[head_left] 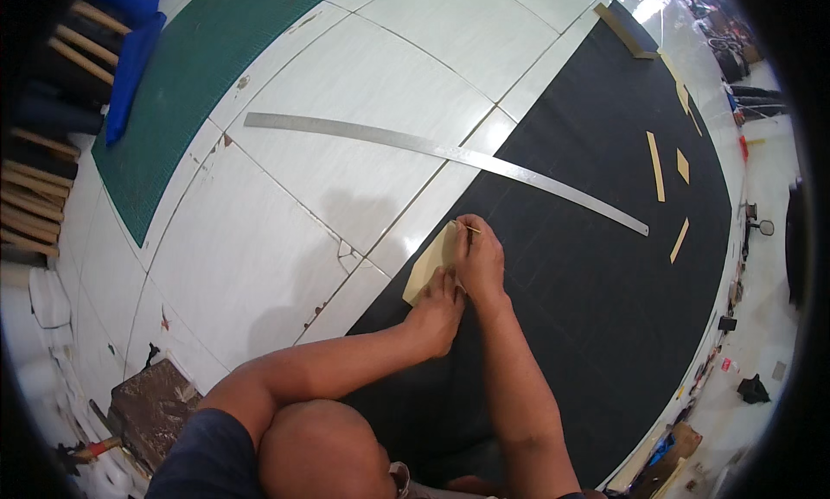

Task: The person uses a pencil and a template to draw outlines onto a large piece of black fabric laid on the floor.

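A pale yellow card template (425, 270) with angled corners lies on black sheet material (596, 326), near its left edge. My left hand (437, 317) rests on the template's lower right part, its fingers laid over the card and pressing it down. At the template's upper end, my right hand (482, 259) is closed in a pinch on a thin pen-like stick (472, 230). The stick's tip is too small to make out. Beyond both hands, a long steel ruler (450, 152) lies across the white tiles and the black sheet.
Several narrow yellow card pieces (655, 166) lie on the sheet's right side. A dark block with a tan edge (627, 31) sits at its far corner. A green mat (199, 76) covers the far left tiles, beside stacked rolls (35, 197). A worn brown block (156, 410) stands lower left.
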Tool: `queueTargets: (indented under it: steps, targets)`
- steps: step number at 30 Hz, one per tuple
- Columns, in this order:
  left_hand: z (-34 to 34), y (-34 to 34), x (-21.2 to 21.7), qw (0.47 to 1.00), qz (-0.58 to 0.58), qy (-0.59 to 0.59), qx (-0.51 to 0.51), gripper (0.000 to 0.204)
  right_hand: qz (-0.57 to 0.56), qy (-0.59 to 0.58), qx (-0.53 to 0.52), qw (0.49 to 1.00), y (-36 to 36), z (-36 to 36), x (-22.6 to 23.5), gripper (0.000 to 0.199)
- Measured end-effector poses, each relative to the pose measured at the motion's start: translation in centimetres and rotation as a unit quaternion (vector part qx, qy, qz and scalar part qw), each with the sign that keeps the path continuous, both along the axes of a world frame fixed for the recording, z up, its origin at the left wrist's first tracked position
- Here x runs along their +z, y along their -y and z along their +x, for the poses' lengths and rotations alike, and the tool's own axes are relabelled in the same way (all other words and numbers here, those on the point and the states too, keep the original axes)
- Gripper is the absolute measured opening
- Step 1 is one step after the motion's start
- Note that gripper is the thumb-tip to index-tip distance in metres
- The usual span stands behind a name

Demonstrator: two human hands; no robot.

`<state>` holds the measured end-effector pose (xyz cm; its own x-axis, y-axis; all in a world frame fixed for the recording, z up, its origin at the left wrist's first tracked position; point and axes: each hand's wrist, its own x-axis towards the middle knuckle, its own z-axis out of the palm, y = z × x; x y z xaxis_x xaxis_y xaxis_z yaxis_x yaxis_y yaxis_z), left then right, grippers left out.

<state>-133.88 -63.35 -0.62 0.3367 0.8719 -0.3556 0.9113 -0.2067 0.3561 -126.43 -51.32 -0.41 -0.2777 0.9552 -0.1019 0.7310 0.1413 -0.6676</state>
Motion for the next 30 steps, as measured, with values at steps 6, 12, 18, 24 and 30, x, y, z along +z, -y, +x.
queueTargets:
  steps: [6,12,18,24,30]
  targets:
    - [-0.3,-0.7,0.6,0.984,-0.128,-0.024,-0.117,0.065,-0.023,0.031,0.105,0.994,2.2,-0.5,0.9,0.023]
    - [0.4,1.4,-1.0,0.994,0.082,-0.073,-0.01,0.052,-0.015,0.016,0.102,0.995,1.7,-0.7,1.2,0.023]
    - [0.2,0.5,-0.6,0.998,-0.032,-0.032,-0.051,0.041,-0.081,0.039,0.153,0.984,2.5,-1.1,1.8,0.024]
    - [0.6,0.7,-1.3,0.998,0.011,-0.035,-0.047,0.037,-0.059,0.035,0.169,0.983,2.4,-0.5,1.1,0.024]
    - [0.4,0.4,-0.5,0.998,-0.039,-0.024,-0.047,0.036,-0.073,0.051,0.187,0.978,2.6,-0.9,1.8,0.024]
